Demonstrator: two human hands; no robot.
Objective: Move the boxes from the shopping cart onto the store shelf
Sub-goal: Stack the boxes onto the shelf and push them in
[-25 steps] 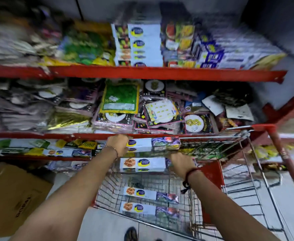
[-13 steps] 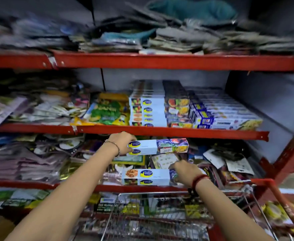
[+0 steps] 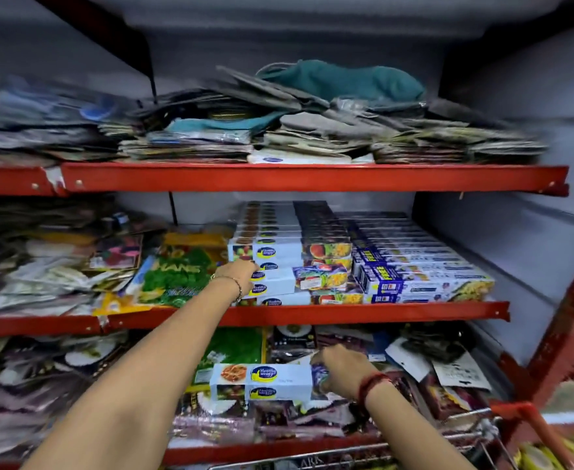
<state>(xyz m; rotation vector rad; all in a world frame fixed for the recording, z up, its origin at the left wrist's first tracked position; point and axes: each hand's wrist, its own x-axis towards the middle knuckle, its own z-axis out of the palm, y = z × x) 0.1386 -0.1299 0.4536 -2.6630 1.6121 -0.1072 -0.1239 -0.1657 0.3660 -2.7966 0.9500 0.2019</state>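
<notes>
Left hand [image 3: 240, 276] grips a box [image 3: 299, 279] by its end, sliding it onto the stack [image 3: 292, 252] at 12 o'clock. Right hand [image 3: 341, 371] clamps a second box [image 3: 265, 381] at 6. Keep it level and square to the stack, push fully back.

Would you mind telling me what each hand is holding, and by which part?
Left hand grips a box by its left end; right hand grips another box by its right end.

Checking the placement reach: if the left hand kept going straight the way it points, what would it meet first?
The left hand, gripping a foil-wrap box, points at the stack of matching boxes on the middle shelf. The held box would likely meet that stack first; depth is unclear.
</notes>
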